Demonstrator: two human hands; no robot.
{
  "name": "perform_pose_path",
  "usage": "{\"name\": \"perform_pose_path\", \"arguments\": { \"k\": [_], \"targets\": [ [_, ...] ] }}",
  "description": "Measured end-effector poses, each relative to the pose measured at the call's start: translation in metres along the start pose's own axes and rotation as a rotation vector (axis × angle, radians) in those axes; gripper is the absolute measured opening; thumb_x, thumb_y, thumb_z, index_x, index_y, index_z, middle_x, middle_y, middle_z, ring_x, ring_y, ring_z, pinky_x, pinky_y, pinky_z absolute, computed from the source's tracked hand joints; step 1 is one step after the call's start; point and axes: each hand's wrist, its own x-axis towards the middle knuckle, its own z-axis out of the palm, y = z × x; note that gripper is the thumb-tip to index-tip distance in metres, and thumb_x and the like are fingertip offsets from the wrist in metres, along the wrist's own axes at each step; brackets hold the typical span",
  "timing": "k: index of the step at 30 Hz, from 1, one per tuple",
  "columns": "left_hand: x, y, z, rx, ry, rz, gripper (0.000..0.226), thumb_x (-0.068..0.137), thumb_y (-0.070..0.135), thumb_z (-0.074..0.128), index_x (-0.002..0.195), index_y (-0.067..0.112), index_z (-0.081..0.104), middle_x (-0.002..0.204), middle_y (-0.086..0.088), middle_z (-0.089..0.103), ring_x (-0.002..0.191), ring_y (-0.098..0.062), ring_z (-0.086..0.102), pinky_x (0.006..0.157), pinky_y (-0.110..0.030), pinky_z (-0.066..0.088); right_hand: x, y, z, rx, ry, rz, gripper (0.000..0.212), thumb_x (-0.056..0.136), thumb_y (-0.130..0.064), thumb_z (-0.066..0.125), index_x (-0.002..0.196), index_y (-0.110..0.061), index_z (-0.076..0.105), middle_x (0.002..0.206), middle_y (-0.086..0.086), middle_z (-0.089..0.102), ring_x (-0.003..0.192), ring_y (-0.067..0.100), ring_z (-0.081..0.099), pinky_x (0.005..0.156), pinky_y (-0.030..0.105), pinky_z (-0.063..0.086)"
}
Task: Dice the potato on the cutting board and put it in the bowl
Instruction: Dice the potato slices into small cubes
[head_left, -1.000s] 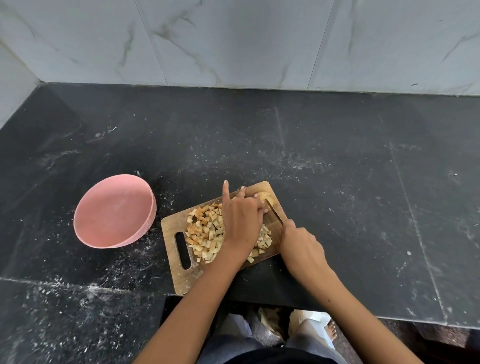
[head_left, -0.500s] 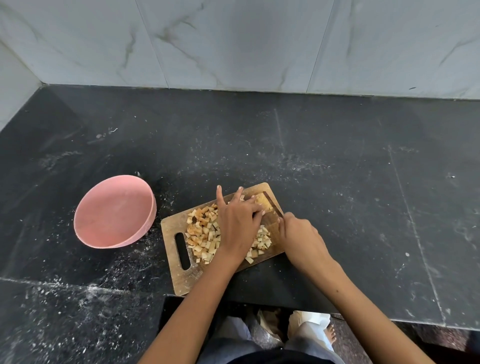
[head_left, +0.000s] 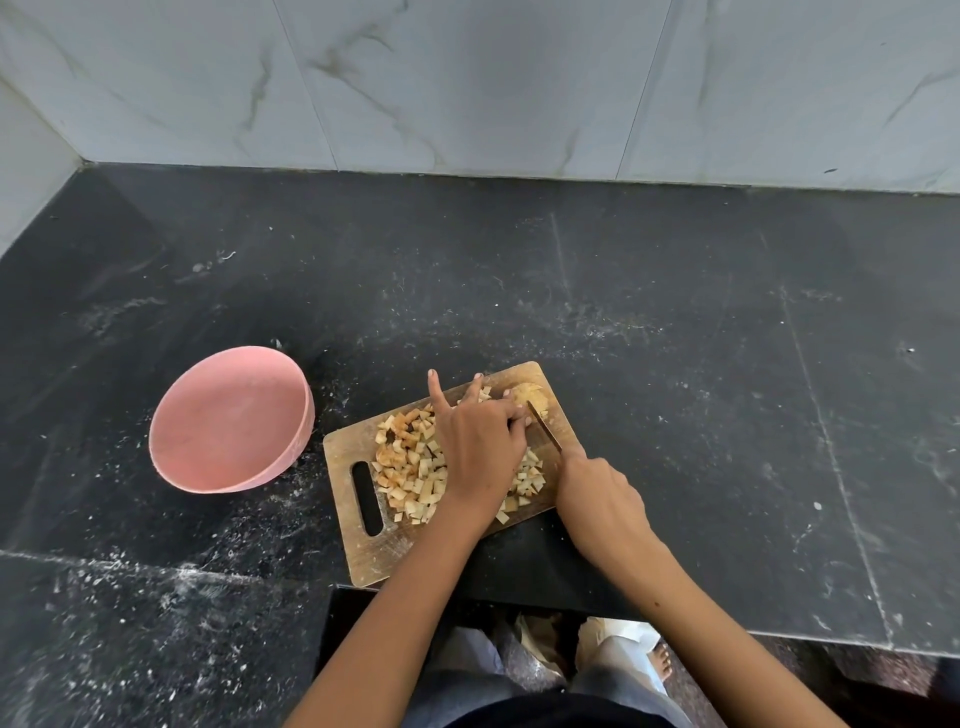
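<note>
Potato (head_left: 529, 396), the uncut piece of it, is sitting at the far right corner of the cutting board (head_left: 347, 453), and the left hand (head_left: 480, 449) is holding it down with curled fingertips while the little finger is pointing straight up and away. Just right of those fingertips, the knife (head_left: 544, 427) is lying with its blade angled against the potato piece, its tip touching it. The right hand (head_left: 600, 491) is gripping the knife handle, fingers wrapped round it so the handle itself is hidden. Under and to the left of the left hand, diced potato (head_left: 410, 467) is lying in a loose heap across the middle of the board, with a few cubes showing between the two wrists. Well to the left of both hands, apart from the board, a pink bowl (head_left: 231, 421) is resting on the dark counter (head_left: 675, 338), tilted toward the camera.
</note>
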Motion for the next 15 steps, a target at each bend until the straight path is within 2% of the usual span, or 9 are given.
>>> {"name": "perform_pose_path", "arguments": {
  "k": [6, 9, 11, 15],
  "targets": [
    [-0.002, 0.001, 0.001, -0.015, 0.000, -0.009, 0.015, 0.073, 0.014, 0.082, 0.066, 0.024, 0.074, 0.070, 0.005, 0.073, 0.109, -0.030, 0.065, 0.116, -0.052, 0.003, -0.026, 0.020, 0.002, 0.008, -0.037, -0.020, 0.011, 0.099, -0.011, 0.027, 0.101, -0.011, 0.038, 0.094, 0.012, 0.057, 0.089, 0.033, 0.059, 0.066, 0.034, 0.041],
    [-0.004, -0.001, 0.002, -0.036, -0.013, 0.014, 0.011, 0.074, 0.013, 0.081, 0.070, 0.022, 0.076, 0.080, 0.002, 0.075, 0.110, -0.030, 0.065, 0.115, -0.057, 0.007, -0.026, 0.022, -0.004, 0.094, 0.014, -0.044, 0.019, 0.103, -0.020, 0.025, 0.094, -0.011, 0.040, 0.084, 0.009, 0.054, 0.078, 0.031, 0.055, 0.064, 0.035, 0.041],
    [-0.004, -0.002, 0.000, -0.029, -0.029, 0.032, 0.010, 0.073, 0.014, 0.082, 0.073, 0.023, 0.076, 0.092, 0.000, 0.075, 0.114, -0.031, 0.063, 0.112, -0.061, 0.010, -0.019, 0.017, -0.009, 0.150, 0.061, -0.043, 0.024, 0.103, -0.025, 0.026, 0.094, -0.010, 0.043, 0.086, 0.011, 0.059, 0.077, 0.031, 0.055, 0.064, 0.036, 0.042],
    [-0.004, -0.004, -0.003, 0.023, -0.035, 0.001, 0.009, 0.071, 0.022, 0.084, 0.075, 0.026, 0.077, 0.118, -0.005, 0.069, 0.124, -0.032, 0.055, 0.110, -0.064, 0.012, 0.000, 0.000, -0.013, 0.154, 0.094, -0.065, 0.033, 0.104, -0.029, 0.025, 0.108, -0.006, 0.050, 0.101, 0.016, 0.062, 0.092, 0.035, 0.060, 0.068, 0.035, 0.042]
  ]
}}
